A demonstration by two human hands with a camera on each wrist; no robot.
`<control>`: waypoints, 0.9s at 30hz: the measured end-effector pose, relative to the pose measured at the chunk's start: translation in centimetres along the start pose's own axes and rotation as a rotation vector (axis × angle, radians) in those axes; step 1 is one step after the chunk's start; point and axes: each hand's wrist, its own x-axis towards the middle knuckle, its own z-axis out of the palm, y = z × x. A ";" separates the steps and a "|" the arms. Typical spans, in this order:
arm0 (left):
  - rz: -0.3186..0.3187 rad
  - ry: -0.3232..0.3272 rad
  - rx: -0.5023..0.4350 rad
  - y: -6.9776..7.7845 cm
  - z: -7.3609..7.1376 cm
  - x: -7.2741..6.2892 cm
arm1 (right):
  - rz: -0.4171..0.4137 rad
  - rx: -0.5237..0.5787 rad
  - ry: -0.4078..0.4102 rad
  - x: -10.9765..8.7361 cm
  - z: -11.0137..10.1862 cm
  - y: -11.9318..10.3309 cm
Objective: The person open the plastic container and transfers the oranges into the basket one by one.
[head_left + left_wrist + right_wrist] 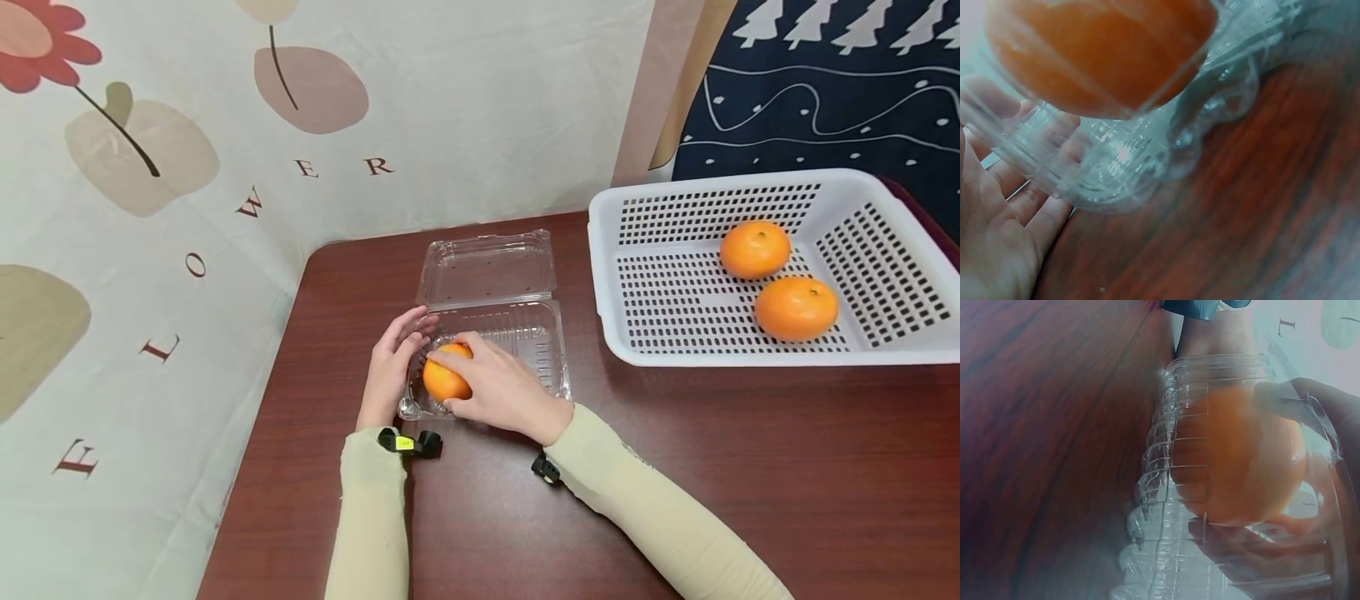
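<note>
An orange (444, 375) sits in the front left corner of a clear plastic clamshell box (536, 346), whose lid (487, 267) lies folded back behind it. My right hand (498, 387) reaches in from above and holds this orange with fingers and thumb on either side. Seen through the clear wall in the right wrist view, the orange (1241, 456) is low in the box. Along the box's left side rests my left hand (390, 362); in the left wrist view its fingers (1041, 197) lie loosely extended against the outer wall.
To the right stands a white perforated basket (611, 317) with two oranges, a rear orange (755, 248) and a front orange (797, 308). The brown wooden table (675, 467) meets a printed cloth (480, 108) at the back and left. Dark cloth (825, 108) hangs behind the basket.
</note>
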 end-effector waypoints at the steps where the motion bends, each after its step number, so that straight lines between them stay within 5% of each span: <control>1: -0.001 0.000 0.001 0.0 0.0 0.0 | -0.001 0.000 0.004 0.0 0.0 0.0; 27: -0.016 0.003 0.015 0.2 0.0 -0.1 | -0.028 0.008 0.067 0.1 -0.6 0.1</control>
